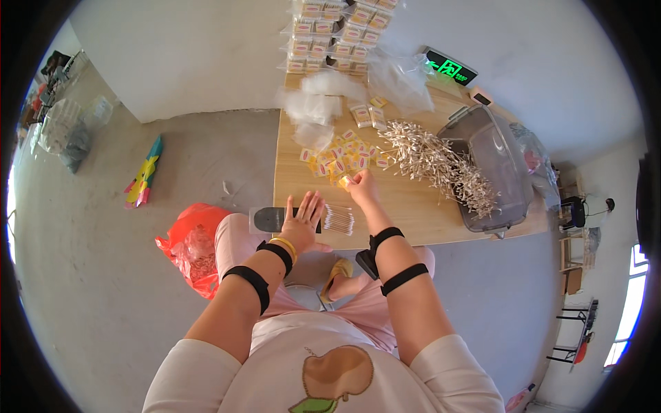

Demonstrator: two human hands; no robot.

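Note:
Fingers stretched out, my left hand point(301, 226) lies over a flat dark pad point(270, 219) with a clear border, at the table's near left edge. A neat row of cotton swabs point(339, 219) lies just right of that hand, heads toward the right. My right hand point(363, 188) pinches a small yellow card point(345, 182) at the near side of a scattered pile of similar yellow-and-white cards point(336, 166). To the right of the pile, a large loose heap of cotton swabs point(441, 165) spills from a grey translucent plastic bin point(492, 148) lying on its side.
Packed swab packets point(318, 31) stand in stacks at the far end. Clear plastic bags point(313, 103) and two filled packets point(367, 116) lie before them. A lit green exit sign point(449, 67) stands at the back right. A red plastic bag point(195, 244) is on the floor by my left leg.

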